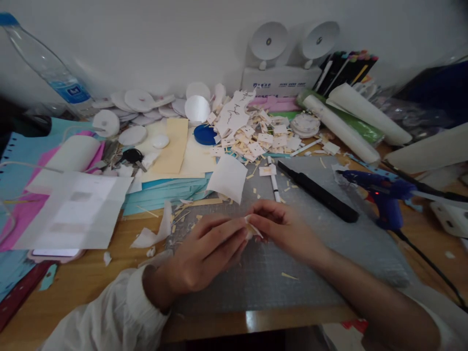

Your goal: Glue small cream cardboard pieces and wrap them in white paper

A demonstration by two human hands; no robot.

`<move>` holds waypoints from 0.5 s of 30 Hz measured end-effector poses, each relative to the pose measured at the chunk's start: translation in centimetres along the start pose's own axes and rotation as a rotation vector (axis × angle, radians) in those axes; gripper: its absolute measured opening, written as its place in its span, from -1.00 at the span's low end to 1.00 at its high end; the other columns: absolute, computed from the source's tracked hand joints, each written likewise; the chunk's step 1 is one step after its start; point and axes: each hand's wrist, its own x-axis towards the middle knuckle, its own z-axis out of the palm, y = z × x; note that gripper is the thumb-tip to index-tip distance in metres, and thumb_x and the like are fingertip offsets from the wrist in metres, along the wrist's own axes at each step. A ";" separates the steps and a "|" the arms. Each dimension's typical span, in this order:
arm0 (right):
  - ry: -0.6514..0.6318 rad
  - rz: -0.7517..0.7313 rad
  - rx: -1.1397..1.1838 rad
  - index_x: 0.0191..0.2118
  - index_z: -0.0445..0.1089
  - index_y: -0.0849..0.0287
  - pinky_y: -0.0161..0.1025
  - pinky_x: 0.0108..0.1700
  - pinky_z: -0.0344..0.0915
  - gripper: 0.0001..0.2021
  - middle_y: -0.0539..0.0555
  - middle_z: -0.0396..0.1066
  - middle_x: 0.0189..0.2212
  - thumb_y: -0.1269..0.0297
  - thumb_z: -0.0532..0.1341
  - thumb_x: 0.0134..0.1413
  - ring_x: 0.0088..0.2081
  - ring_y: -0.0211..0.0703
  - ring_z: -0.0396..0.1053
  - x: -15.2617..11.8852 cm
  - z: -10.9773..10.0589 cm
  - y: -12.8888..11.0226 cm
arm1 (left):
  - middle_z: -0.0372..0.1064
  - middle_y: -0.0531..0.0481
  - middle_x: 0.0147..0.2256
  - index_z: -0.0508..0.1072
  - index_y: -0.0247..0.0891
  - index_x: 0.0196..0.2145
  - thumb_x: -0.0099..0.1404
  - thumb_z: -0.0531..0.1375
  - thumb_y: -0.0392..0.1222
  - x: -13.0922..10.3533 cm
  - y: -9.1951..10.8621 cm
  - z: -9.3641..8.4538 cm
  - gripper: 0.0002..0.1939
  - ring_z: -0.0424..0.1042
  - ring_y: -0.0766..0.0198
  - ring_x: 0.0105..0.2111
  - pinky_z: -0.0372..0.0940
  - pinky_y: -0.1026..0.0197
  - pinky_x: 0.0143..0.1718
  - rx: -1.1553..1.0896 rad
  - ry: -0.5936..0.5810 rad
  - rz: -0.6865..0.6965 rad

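Note:
Over the grey cutting mat point(310, 273), my left hand point(208, 248) and my right hand point(281, 226) meet at their fingertips. Both pinch a small piece of white paper point(255, 228); the fingers cover much of it, so its full shape is hidden. Just beyond my hands lies a larger white paper sheet point(228, 178). Near my right hand is a white pen point(273, 183) with a small cream paper piece point(267, 170) across it. A black utility knife point(318, 191) rests on the mat to the right.
A blue glue gun point(383, 192) with a red light stands at the right, its cord trailing forward. Behind the mat is a pile of small cream paper pieces point(256, 136). Keys point(131, 158), coloured paper and a water bottle point(51, 63) are at the left. Paper scraps litter the mat.

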 end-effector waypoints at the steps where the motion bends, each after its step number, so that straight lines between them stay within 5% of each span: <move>1: 0.001 -0.004 -0.007 -0.40 0.34 0.15 -0.35 -0.50 0.13 -0.78 -0.12 0.27 -0.58 0.10 0.26 0.03 -0.56 -0.38 0.18 0.0 0.0 0.0 | 0.47 -0.04 -0.19 0.39 -0.31 -0.09 0.29 0.16 -0.34 -0.2 0.0 0.1 -0.78 0.45 0.30 -0.19 0.46 0.25 -0.20 -0.006 0.008 0.014; 8: 0.054 -0.102 -0.134 -0.45 0.30 0.13 -0.34 -0.45 0.16 -0.75 -0.10 0.24 -0.56 0.07 0.25 0.03 -0.51 -0.35 0.18 -0.2 0.2 -0.5 | 0.40 -0.15 -0.13 0.37 -0.36 -0.05 0.20 0.23 -0.34 -0.3 0.1 -0.6 -0.67 0.38 0.17 -0.13 0.40 0.17 -0.14 -0.130 -0.042 0.003; 15: 0.017 -0.200 -0.316 -0.41 0.33 0.13 -0.33 -0.42 0.16 -0.84 -0.06 0.30 -0.50 0.17 0.24 0.06 -0.45 -0.30 0.21 -0.6 0.0 -0.2 | 0.39 -0.07 -0.28 0.37 -0.26 -0.20 0.20 0.20 -0.27 0.3 0.4 -0.4 -0.82 0.39 0.24 -0.26 0.35 0.18 -0.24 -0.346 -0.021 -0.388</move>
